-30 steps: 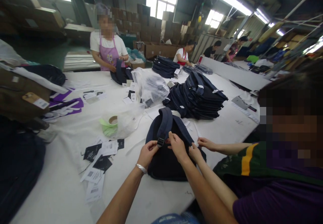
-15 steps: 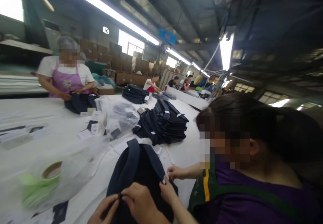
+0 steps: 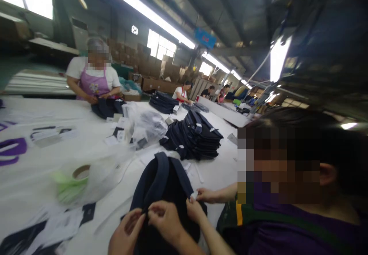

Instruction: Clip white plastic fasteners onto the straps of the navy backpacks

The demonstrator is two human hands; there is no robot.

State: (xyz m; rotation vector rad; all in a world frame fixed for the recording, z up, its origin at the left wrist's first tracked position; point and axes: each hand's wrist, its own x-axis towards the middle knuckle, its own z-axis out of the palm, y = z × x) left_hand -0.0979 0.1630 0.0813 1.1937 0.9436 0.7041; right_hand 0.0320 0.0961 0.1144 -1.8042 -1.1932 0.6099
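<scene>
A dark navy backpack (image 3: 175,182) lies on the white table with its shoulder straps facing up. Low in the view, my left hand (image 3: 128,230) pinches a small dark part at the lower end of the near shoulder strap (image 3: 161,174). My right hand (image 3: 166,222) is beside it over the bag, thumb and fingers closed at the same dark part. Whether that part is a buckle or webbing I cannot make out. On the other strap, a co-worker's hands (image 3: 198,208) hold a small white tag (image 3: 194,195).
A co-worker in purple (image 3: 276,224) is close on my right. Beyond the bag stands a stack of dark backpacks (image 3: 198,136), with clear plastic bags (image 3: 149,126) beside it. A tape roll (image 3: 81,172) and papers (image 3: 61,224) lie left. Another person (image 3: 94,79) works across the table.
The camera view has swung, so the scene sits further right and more of the table's left side shows. My hands remain at the strap end, and the co-worker's hands stay at the tag.
</scene>
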